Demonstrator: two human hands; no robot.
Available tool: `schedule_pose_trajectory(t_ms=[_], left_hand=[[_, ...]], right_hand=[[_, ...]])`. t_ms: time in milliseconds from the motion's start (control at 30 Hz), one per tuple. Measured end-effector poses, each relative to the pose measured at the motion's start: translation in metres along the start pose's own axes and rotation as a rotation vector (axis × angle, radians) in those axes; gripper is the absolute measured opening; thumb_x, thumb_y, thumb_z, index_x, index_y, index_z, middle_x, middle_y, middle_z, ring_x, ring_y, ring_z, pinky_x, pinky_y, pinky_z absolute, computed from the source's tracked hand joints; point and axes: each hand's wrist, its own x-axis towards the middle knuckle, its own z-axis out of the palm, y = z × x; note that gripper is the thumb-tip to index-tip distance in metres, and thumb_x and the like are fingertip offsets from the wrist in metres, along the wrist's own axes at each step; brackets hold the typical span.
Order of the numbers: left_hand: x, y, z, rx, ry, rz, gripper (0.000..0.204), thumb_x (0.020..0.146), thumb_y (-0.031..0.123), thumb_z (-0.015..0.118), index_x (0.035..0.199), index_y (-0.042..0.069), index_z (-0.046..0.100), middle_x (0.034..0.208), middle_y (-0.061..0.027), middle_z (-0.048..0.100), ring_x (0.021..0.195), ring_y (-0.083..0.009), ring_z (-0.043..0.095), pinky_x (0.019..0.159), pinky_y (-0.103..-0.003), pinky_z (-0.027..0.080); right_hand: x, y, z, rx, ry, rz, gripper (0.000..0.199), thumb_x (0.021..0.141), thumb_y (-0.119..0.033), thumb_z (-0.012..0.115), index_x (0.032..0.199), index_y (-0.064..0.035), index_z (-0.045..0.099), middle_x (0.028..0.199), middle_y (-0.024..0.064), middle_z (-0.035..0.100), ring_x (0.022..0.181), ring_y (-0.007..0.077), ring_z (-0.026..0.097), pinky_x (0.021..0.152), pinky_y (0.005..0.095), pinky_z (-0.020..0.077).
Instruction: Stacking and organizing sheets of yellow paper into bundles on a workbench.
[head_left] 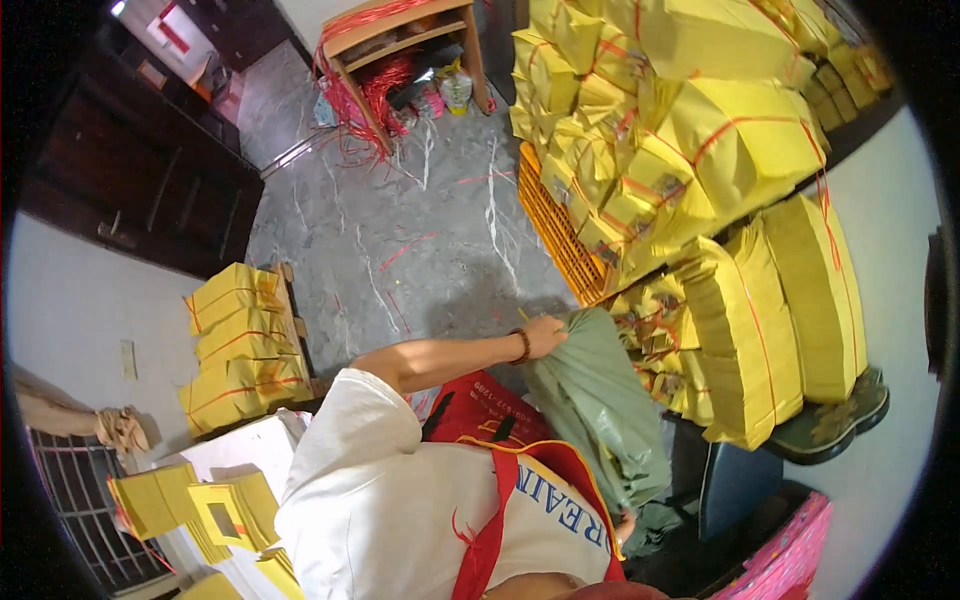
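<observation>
A large dull-green plastic sack (600, 400) hangs slanted in front of my body, its sheet creased and bulging. My left hand (545, 338), with a beaded bracelet on the wrist, is closed on the sack's upper edge. Only a little of my right hand (626, 528) shows low down beside the sack's gathered lower part; its fingers are mostly hidden. Behind the sack, a red printed apron (485, 410) covers my front over a white shirt. What the sack contains, if anything, is out of sight.
Yellow paper bundles (745, 130) tied with red string are piled at the right, partly over an orange slatted crate (560, 225). More yellow bundles (240, 320) stand at the left. A wooden cabinet (400, 50) holds red string at the back. String scraps lie on the grey floor (420, 260).
</observation>
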Motion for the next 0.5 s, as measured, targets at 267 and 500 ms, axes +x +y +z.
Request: schedule_pose_trajectory(t_ms=[267, 500], left_hand=[[-0.062, -0.050, -0.077, -0.170, 0.088, -0.088, 0.030, 0.083, 0.027, 0.052, 0.083, -0.002, 0.059, 0.079, -0.0241, 0.059, 0.075, -0.0408, 0.057, 0.067, -0.046, 0.045], [-0.062, -0.134, -0.201, -0.324, 0.146, -0.156, 0.024, 0.086, 0.020, 0.056, 0.084, -0.003, 0.059, 0.064, -0.0104, 0.055, 0.062, -0.0141, 0.051, 0.061, -0.033, 0.042]], right_hand=[[-0.042, -0.023, 0.081, -0.686, -0.201, -0.387, 0.020, 0.077, -0.010, 0.055, 0.090, 0.0031, 0.062, 0.083, 0.0064, 0.059, 0.077, 0.0206, 0.051, 0.069, 0.0323, 0.0416], [-0.074, -0.047, 0.214, -0.931, -0.322, -0.508, 0.019, 0.076, -0.006, 0.054, 0.089, 0.0065, 0.061, 0.077, 0.0034, 0.056, 0.066, 0.0163, 0.046, 0.062, 0.0304, 0.0381]])
